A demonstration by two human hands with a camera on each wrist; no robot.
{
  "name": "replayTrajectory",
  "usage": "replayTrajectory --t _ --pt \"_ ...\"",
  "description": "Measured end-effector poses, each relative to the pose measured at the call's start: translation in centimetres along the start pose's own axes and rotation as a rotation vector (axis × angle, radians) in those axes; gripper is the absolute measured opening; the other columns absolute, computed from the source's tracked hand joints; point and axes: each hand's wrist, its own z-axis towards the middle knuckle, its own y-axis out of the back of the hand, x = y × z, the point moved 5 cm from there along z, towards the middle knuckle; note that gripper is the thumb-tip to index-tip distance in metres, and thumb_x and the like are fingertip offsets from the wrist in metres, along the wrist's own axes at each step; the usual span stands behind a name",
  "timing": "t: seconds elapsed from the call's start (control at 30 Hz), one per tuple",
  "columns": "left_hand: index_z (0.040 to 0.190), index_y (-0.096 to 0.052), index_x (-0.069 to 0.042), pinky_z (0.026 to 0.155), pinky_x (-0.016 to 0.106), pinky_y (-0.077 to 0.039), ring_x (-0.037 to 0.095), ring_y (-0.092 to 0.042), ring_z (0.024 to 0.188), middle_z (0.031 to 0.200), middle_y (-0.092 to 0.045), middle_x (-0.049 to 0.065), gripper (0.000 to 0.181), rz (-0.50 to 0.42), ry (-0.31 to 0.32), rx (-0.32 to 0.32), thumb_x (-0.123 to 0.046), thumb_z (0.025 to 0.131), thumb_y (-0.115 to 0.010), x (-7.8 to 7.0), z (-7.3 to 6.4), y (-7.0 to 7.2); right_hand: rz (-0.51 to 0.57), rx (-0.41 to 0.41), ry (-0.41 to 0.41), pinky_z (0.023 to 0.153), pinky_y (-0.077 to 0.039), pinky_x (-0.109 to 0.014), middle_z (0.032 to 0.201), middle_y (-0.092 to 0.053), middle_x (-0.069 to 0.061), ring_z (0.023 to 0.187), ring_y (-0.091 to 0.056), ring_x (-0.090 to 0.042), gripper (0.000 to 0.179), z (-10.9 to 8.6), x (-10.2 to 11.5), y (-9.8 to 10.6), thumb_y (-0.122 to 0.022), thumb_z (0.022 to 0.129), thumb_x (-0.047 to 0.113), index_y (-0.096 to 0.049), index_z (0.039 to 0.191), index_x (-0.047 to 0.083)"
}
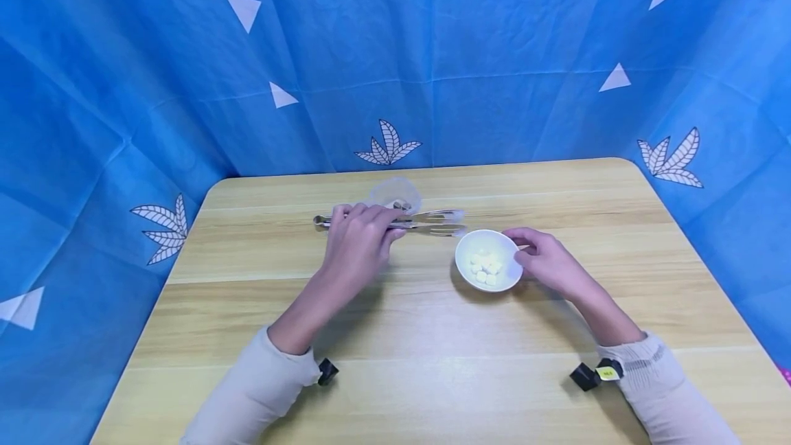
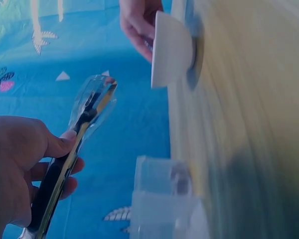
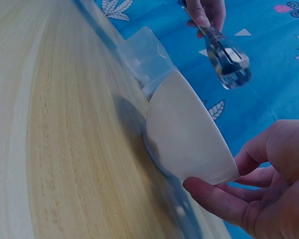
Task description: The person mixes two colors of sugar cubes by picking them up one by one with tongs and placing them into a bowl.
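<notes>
My left hand [image 1: 358, 242] grips a pair of metal tongs [image 2: 54, 184] with dark handle sides and clear plastic tips. In both wrist views the tongs hang above the table, their tips pointing toward the bowl, with nothing between them. A white bowl [image 1: 485, 237] stands on the table to the right, holding several small white pieces [image 1: 485, 268] in its bottom. With thumb and fingers, my right hand [image 1: 546, 263] pinches the bowl's right rim. Behind the left hand is a clear plastic container [image 1: 395, 188] with small dark bits inside, partly hidden by the tongs.
In the left wrist view, two translucent plastic containers [image 2: 159, 172] show close together on the tabletop. The wooden table [image 1: 420, 362] has rounded far corners. A blue patterned curtain [image 1: 469, 53] hangs behind it and along both sides.
</notes>
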Motion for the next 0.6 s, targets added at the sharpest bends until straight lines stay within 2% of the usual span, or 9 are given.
replayTrajectory --t 0.3,0.6 --pt "0.119 -0.078 -0.016 0.088 0.047 -0.039 0.027 -0.071 0.093 0.112 -0.08 0.006 0.025 0.022 0.046 -0.045 -0.024 0.095 -0.076 3.5 -0.8 2.5 -0.006 -0.004 0.003 0.076 -0.06 -0.027 0.14 -0.061 -0.029 0.114 -0.068 -0.035 0.048 -0.3 0.4 0.0 -0.052 0.099 0.003 -0.051 0.146 -0.004" --pt "0.116 -0.079 -0.014 0.086 0.048 -0.039 0.031 -0.072 0.091 0.11 -0.081 0.009 0.021 0.101 0.058 -0.076 -0.019 0.096 -0.074 5.8 -1.6 3.8 -0.005 -0.003 -0.022 0.078 -0.06 -0.027 0.141 -0.06 -0.028 0.118 -0.066 -0.038 0.048 -0.3 0.2 0.0 -0.05 0.099 0.003 -0.051 0.147 -0.003"
